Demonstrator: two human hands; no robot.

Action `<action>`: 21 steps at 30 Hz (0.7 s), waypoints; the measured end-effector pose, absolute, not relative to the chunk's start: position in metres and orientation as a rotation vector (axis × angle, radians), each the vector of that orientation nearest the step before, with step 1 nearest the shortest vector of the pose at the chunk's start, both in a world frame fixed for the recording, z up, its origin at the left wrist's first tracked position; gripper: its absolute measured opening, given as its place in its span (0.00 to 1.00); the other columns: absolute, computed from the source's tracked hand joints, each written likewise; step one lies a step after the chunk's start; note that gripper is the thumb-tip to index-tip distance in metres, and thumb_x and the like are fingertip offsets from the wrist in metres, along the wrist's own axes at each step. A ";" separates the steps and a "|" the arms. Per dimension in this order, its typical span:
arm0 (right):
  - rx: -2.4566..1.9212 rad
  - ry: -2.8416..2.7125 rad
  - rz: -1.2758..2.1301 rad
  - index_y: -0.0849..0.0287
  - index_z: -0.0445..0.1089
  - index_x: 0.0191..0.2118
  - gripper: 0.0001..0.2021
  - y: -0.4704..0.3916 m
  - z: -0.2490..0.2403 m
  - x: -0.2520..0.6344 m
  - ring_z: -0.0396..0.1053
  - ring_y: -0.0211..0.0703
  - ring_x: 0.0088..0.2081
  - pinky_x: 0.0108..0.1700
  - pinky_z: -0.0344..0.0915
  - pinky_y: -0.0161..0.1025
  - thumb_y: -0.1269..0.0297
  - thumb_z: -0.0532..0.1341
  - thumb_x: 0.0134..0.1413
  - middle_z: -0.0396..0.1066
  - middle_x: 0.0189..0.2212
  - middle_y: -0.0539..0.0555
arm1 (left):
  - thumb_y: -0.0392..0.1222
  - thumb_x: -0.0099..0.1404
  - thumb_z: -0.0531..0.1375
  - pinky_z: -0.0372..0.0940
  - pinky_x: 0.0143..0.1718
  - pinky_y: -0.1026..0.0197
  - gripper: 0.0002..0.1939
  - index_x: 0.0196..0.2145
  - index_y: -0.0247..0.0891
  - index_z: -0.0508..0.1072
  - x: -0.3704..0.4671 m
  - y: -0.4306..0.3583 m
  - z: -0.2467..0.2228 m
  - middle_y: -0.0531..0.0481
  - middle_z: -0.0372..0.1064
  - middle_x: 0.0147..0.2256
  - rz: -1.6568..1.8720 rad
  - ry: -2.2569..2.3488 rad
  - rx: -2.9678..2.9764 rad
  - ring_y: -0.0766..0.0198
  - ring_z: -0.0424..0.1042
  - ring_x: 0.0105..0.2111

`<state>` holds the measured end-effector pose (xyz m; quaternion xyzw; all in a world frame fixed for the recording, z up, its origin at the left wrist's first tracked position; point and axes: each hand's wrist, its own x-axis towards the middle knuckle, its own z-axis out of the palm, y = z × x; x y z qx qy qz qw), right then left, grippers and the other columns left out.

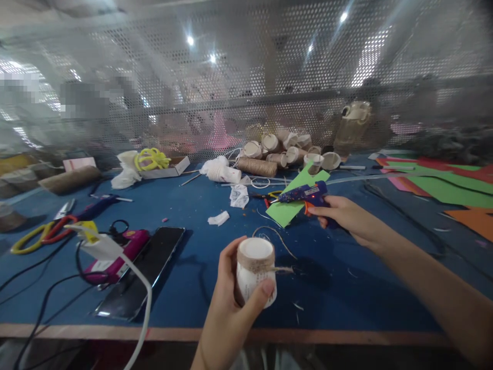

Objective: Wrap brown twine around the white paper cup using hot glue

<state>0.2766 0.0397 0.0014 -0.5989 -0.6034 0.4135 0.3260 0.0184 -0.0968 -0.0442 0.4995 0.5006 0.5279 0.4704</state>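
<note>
In my left hand [231, 303] is a small white jar [248, 282], gripped round its side near the table's front edge. Brown twine [256, 263] is wound about its neck, and a loose end sticks out to the right. My right hand [333, 213] holds a blue glue gun [308, 192] by the handle, a finger at its orange trigger. The nozzle points left, over a strip of green paper [285, 211]. A thin strand of twine [283, 241] lies between the jar and the paper.
A phone [146, 272], a pink power bank [119, 257] with cables and scissors [46, 236] lie to the left. Twine rolls and wrapped jars [269, 149] are heaped at the back, before a perforated screen [246, 82]. Coloured sheets [447, 180] lie at right.
</note>
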 end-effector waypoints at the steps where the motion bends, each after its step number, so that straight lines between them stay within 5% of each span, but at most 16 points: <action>1: -1.574 -1.574 1.076 0.58 0.69 0.30 0.13 0.040 0.001 0.276 0.66 0.41 0.25 0.34 0.59 0.42 0.53 0.65 0.53 0.68 0.19 0.48 | 0.53 0.64 0.66 0.63 0.60 0.48 0.34 0.62 0.46 0.57 0.018 -0.097 -0.044 0.42 0.66 0.58 1.292 1.226 1.221 0.49 0.70 0.56; 11: -1.435 -1.583 1.163 0.58 0.68 0.32 0.14 0.041 0.000 0.272 0.60 0.39 0.22 0.32 0.59 0.42 0.52 0.65 0.53 0.63 0.17 0.45 | 0.52 0.65 0.66 0.61 0.61 0.47 0.34 0.63 0.47 0.56 0.017 -0.097 -0.045 0.42 0.66 0.58 1.282 1.219 1.241 0.48 0.69 0.57; 21: -1.423 -1.519 1.251 0.57 0.67 0.24 0.15 0.038 0.002 0.271 0.69 0.44 0.30 0.39 0.63 0.44 0.53 0.66 0.53 0.67 0.19 0.51 | 0.53 0.65 0.66 0.61 0.62 0.46 0.34 0.62 0.47 0.56 0.018 -0.098 -0.042 0.43 0.63 0.58 1.272 1.213 1.241 0.49 0.67 0.57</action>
